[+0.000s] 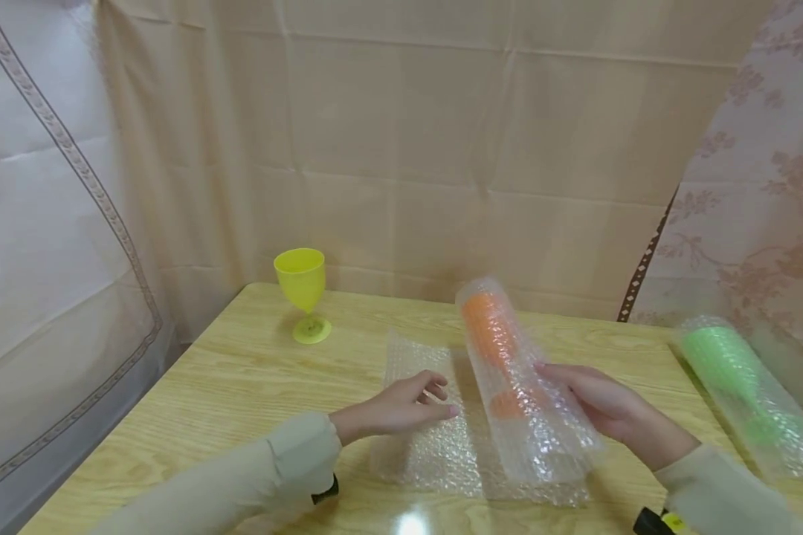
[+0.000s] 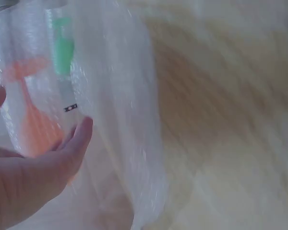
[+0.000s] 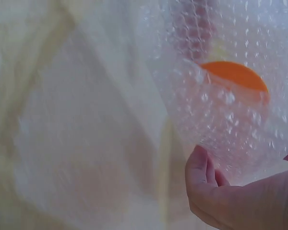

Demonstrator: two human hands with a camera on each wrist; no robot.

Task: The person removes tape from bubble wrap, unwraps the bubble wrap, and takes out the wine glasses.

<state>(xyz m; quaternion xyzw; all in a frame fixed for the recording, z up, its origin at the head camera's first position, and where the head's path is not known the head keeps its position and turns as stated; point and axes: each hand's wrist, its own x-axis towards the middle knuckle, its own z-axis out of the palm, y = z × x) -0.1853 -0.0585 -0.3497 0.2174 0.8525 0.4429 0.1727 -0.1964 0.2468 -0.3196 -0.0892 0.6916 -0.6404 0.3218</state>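
An orange plastic goblet (image 1: pixel 487 327) is rolled inside bubble wrap (image 1: pixel 542 449), tilted above the table with its cup end away from me. My right hand (image 1: pixel 605 401) grips the right side of this wrapped bundle. To its left hovers my left hand (image 1: pixel 401 405), fingers loosely bent, holding nothing. Beneath the hands a sheet of bubble wrap (image 1: pixel 428 446) lies on the tabletop. In the right wrist view the orange disc of the goblet's foot (image 3: pixel 237 74) shows through the wrap's end. The left wrist view has the left hand (image 2: pixel 38 182) beside the bundle.
A yellow goblet (image 1: pixel 301 281) stands unwrapped on the wooden table (image 1: pixel 241 371) at the back left. At the right edge lies a green goblet (image 1: pixel 723 360) in bubble wrap. A beige cloth (image 1: pixel 401 148) hangs behind the table, with pale curtains at both sides.
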